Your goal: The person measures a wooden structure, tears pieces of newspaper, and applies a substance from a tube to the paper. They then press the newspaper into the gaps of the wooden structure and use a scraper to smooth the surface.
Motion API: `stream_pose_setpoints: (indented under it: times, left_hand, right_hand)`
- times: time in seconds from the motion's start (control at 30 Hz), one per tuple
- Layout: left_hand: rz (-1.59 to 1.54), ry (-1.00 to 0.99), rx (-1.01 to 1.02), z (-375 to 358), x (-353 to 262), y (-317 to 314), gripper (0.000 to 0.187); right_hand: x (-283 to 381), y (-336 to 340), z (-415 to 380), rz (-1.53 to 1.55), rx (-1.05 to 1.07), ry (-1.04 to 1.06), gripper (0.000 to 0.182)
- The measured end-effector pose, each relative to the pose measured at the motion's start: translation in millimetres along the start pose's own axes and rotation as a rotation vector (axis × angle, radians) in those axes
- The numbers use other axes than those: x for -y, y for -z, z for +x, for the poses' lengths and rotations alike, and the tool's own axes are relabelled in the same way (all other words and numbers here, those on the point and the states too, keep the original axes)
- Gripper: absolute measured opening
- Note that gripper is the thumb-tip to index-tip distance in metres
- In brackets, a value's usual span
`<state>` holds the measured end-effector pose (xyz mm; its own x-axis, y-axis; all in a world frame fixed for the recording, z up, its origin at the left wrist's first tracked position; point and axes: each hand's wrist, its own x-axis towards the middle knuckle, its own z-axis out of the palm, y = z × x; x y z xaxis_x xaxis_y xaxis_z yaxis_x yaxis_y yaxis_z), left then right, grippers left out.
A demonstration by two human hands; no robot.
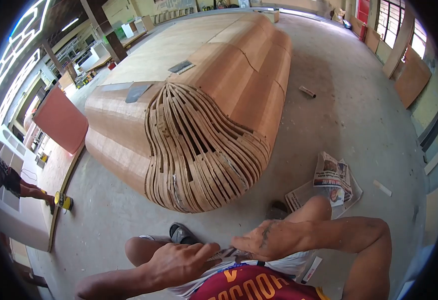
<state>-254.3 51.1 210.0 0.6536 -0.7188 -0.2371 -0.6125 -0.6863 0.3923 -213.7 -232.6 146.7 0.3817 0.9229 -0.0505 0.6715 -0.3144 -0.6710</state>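
My left hand [181, 261] is closed in front of my lap, its fingers curled towards the middle. Close to it, my right hand [261, 241] is also closed, with the thumb side facing the left hand. Between the two hands shows a small, thin, greyish-brown piece [233, 255], partly covered by the fingers and too blurred to name. Ahead of my knees stands a large curved wooden form [259, 55] skinned with plywood. Its near corner is built of bent, gapped wooden strips [199, 150].
Newspaper sheets [333, 180] lie on the floor at the right, near a small tube [307, 91] and a pale strip [382, 188]. Dark sheets [138, 93] rest on the form. At the left, another person [9, 175] bends near a yellow-labelled can [64, 201].
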Motion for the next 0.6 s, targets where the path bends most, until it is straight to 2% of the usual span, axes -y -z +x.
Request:
stream_pose_setpoints:
  times: [0.03,0.13,0.2,0.27,0.3,0.37,0.43,0.47,0.53,0.57,0.6]
  left_hand:
    - [0.113,-0.156,-0.031,-0.4,5.3,-0.8,0.031]
    - [0.499,-0.506,-0.094,3.1,3.6,12.5,0.028]
    - [0.601,-0.705,-0.284,18.3,-1.8,30.6,0.025]
    - [0.682,-0.865,-0.442,32.2,-7.5,48.5,0.024]
    - [0.609,-0.906,-0.566,42.7,-5.8,46.8,0.024]
    - [0.619,-0.802,-0.497,58.3,0.1,58.5,0.023]
    - [0.633,-0.735,-0.508,81.6,16.9,65.1,0.023]
    - [0.644,-0.727,-0.555,98.4,36.4,60.6,0.026]
    - [0.643,-0.635,-0.509,117.5,67.8,62.7,0.028]
    - [0.673,-0.579,-0.488,126.0,80.0,70.7,0.028]
    - [0.701,-0.525,-0.459,135.4,89.8,81.8,0.029]
  right_hand:
    - [-2.4,-7.0,-1.6,0.172,0.075,-0.018,0.038]
    - [1.6,-43.0,-3.6,1.162,0.223,0.029,0.049]
    - [15.9,-55.6,-7.2,1.811,0.402,0.155,0.052]
    - [34.6,-90.0,-6.3,2.512,0.541,0.311,0.042]
    - [38.2,-101.4,1.3,2.525,0.548,0.376,0.057]
    - [29.0,-104.3,-0.6,2.379,0.296,0.562,0.051]
    - [-0.2,-64.6,-2.4,1.878,-0.129,0.2,0.05]
    - [-14.9,-44.5,-3.3,1.616,-0.234,-0.012,0.05]
    - [-42.7,-12.4,-6.0,0.898,-0.634,-0.119,0.037]
    - [-65.8,4.5,-9.0,0.57,-0.71,-0.146,0.034]
    - [-76.7,26.4,-12.1,0.426,-0.701,-0.244,0.033]
